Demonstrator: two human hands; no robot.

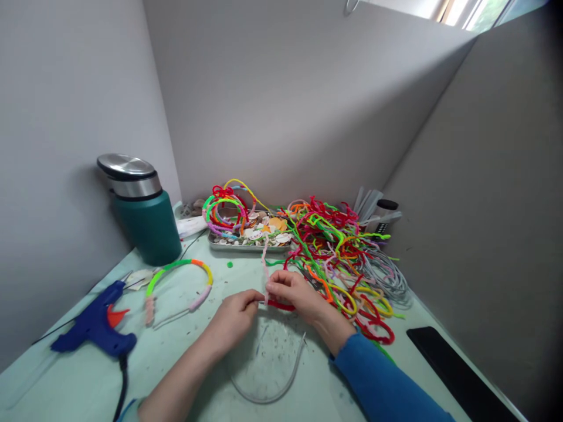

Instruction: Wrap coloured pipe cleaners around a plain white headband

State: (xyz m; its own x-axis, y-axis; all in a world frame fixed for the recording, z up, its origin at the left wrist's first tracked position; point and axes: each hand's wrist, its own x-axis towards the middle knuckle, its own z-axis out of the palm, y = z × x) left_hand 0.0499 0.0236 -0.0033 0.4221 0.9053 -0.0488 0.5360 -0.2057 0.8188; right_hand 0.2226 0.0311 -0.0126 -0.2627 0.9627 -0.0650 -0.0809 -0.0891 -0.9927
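My left hand point(235, 319) and my right hand point(294, 296) meet at the middle of the table, both pinched on the top of a clear plastic headband point(268, 397) that curves down toward me. A red pipe cleaner point(281, 305) is wound on the band between my fingers. A pale pink pipe cleaner point(265, 264) rises from my right fingertips. A finished headband point(179, 271) wrapped in green, orange, yellow and pink lies to the left.
A blue glue gun point(94, 325) lies at the left with its cord. Behind it stands a teal flask point(143, 211). A metal tray point(246, 245) of shells and a heap of coloured pipe cleaners point(338, 258) fill the back. A black phone point(457, 369) lies at right.
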